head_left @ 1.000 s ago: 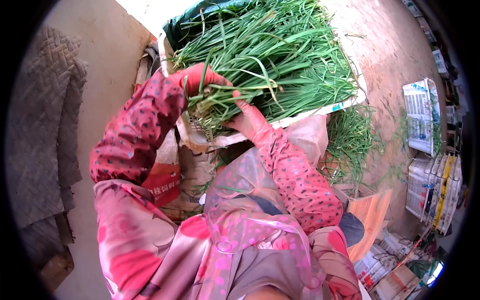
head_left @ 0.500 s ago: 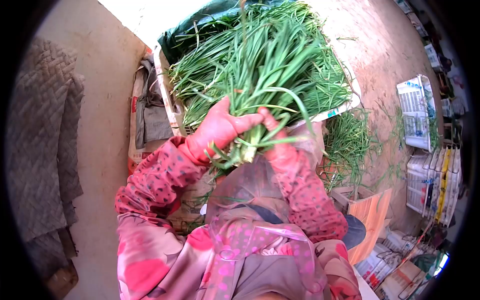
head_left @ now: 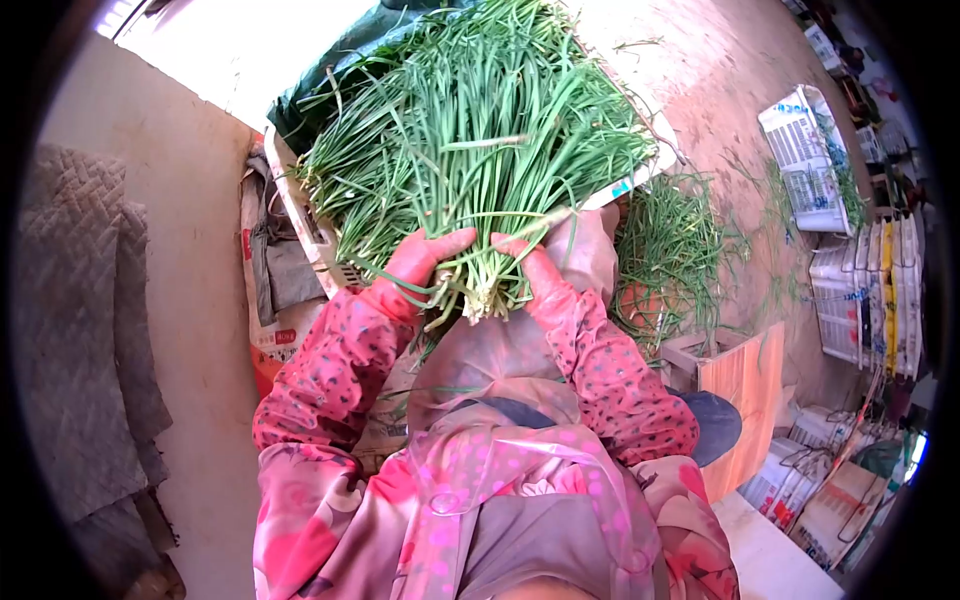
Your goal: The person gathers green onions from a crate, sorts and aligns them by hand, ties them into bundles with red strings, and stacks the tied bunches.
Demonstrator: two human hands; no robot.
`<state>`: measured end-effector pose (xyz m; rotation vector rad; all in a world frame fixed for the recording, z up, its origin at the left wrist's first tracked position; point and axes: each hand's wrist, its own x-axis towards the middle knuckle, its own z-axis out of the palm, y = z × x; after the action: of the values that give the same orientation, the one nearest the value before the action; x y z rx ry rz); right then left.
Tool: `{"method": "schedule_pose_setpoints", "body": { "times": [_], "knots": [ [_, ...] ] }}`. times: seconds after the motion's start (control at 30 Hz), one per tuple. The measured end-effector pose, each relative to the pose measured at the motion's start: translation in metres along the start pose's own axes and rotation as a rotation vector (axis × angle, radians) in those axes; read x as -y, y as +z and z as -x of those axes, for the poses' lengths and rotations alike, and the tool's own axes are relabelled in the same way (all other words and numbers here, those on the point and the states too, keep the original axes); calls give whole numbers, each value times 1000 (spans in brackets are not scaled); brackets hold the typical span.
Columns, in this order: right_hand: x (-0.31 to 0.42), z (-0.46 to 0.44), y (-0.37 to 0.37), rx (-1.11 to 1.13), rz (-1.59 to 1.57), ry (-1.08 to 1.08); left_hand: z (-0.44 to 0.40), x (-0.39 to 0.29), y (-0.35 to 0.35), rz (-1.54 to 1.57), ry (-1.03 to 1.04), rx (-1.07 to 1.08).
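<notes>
Both hands, in reddish gloves, grip one bunch of long green stalks [head_left: 490, 215] near its pale root ends, which point toward my body. My left hand [head_left: 418, 262] wraps the left side of the bunch, and my right hand [head_left: 530, 268] holds the right side, with the pale ends between them. The leaves fan out away from me over a white crate [head_left: 292, 195] heaped with more green stalks [head_left: 375, 130]. Where the held leaves end and the heap begins is hard to tell.
Green cloth [head_left: 335, 60] lines the crate's far left edge. Loose greens [head_left: 675, 245] lie on the floor to the right, by a wooden box [head_left: 740, 400]. White crates [head_left: 805, 165] stand farther right. A woven mat [head_left: 75, 330] is at the left.
The bunch has turned from lying sideways to pointing away from me, its root ends now nearest my body. Both hands have come to either side of it, and the view has shifted.
</notes>
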<state>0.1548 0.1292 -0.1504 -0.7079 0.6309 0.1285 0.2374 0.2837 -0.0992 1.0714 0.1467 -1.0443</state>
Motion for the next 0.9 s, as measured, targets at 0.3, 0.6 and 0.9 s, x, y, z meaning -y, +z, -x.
{"method": "schedule_pose_setpoints", "body": {
  "times": [0.3,0.6,0.9],
  "knots": [
    [20,9,-7,69,-13,80,28,-10,5,-194,-64,-58],
    [54,69,-38,334,-49,-44,-9,15,-54,-323,50,-472],
    [114,172,-79,101,-206,-202,30,-11,-23,-1736,806,-762]
  ]
}}
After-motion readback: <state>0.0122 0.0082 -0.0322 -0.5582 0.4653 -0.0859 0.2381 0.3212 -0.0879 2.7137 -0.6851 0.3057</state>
